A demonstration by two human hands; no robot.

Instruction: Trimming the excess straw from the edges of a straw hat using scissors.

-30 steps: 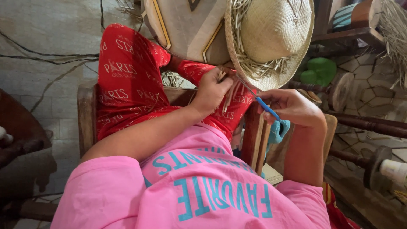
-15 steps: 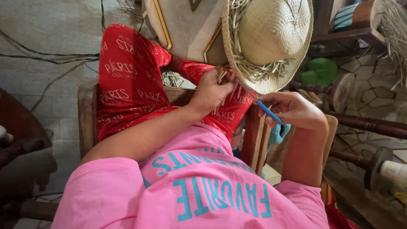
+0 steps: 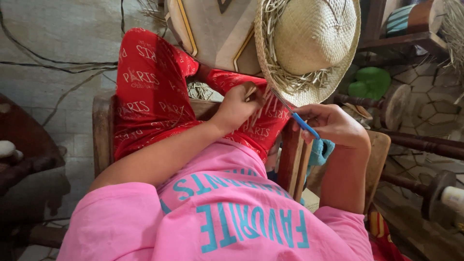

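A woven straw hat [image 3: 314, 43] with a frayed, loose-strand brim stands on edge in front of me. My left hand [image 3: 239, 104] pinches straw strands at the lower edge of the brim. My right hand [image 3: 333, 126] holds a thin tool with a blue handle [image 3: 302, 123], its metal tip pointing up-left into the brim. I sit on a wooden chair [image 3: 104, 130] in red printed trousers [image 3: 150, 92] and a pink shirt.
A beige board with yellow stripes [image 3: 212, 34] leans behind the hat. Green moulded pieces [image 3: 369, 82] and wooden spools and rods [image 3: 406, 104] lie at the right. Dark furniture [image 3: 24, 159] stands at the left, cables run over the tiled floor.
The hat has shifted slightly left and lower. My left hand moved up to the brim edge, and the blue-handled tool's tip has come up against the brim.
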